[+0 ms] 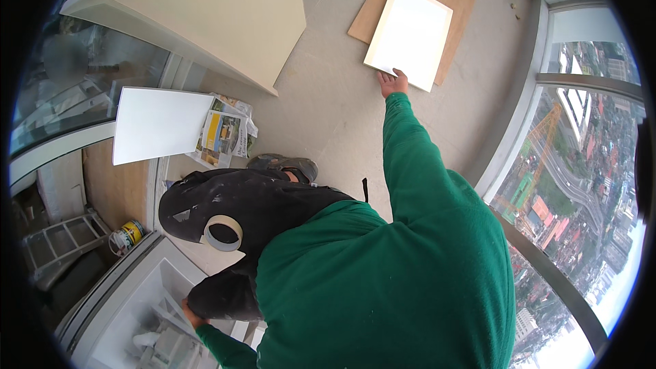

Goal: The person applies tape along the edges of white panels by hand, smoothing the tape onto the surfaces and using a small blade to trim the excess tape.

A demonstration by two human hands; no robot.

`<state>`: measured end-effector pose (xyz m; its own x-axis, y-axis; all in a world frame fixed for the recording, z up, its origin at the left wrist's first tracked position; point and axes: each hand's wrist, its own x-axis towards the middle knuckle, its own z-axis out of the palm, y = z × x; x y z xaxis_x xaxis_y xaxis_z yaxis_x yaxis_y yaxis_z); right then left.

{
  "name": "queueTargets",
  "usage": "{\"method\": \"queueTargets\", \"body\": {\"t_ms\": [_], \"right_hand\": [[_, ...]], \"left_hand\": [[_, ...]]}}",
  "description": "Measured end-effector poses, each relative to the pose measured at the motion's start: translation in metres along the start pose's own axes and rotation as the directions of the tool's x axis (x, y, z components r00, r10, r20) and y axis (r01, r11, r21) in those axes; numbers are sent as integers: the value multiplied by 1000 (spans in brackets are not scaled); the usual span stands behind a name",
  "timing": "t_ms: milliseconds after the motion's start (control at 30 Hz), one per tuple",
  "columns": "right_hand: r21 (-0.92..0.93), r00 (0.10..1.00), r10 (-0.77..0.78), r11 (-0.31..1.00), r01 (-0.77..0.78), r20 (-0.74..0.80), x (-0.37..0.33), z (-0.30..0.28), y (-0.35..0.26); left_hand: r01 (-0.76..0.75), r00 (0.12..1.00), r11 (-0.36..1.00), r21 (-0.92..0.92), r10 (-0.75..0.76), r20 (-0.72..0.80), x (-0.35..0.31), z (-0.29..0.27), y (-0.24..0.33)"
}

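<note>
My right arm, in a green sleeve, stretches far out. My right hand (393, 83) is at the near edge of a white rectangular panel (412, 31) with cream-coloured sides, its fingers closed at that edge. This panel lies on a brown board (461, 10) on the floor. Low at the left, my left hand (195, 316) is beside my dark-trousered knee, and its fingers are mostly hidden behind the leg. A roll of masking tape (237, 238) rests against my dark trousers, near the other knee.
A second white panel (162, 125) stands by printed newspapers (222, 135) at the left. A large cream cabinet-like piece (225, 10) occupies the upper left. Tall windows (567, 164) line the right side. Behind glass at lower left are a ladder (61, 242) and a paint can (126, 236).
</note>
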<state>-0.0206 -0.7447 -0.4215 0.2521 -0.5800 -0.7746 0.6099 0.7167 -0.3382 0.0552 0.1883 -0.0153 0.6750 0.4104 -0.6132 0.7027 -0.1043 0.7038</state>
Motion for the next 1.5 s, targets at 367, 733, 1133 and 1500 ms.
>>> {"method": "queueTargets", "body": {"t_ms": [367,733,1133,1500], "right_hand": [[-441,985,58,889,-125,-162,-28,-21,14],[-892,673,695,-99,441,255,-183,50,217],[154,-198,600,123,980,775,-384,318,410],[557,-205,613,-462,690,763,-359,384,538]], "left_hand": [[70,997,997,45,-68,-32,21,8,-6],[-8,999,994,-111,14,53,39,-12,-28],[-398,894,903,160,421,-153,22,-7,-65],[-386,865,922,17,369,-340,29,7,-68]]}}
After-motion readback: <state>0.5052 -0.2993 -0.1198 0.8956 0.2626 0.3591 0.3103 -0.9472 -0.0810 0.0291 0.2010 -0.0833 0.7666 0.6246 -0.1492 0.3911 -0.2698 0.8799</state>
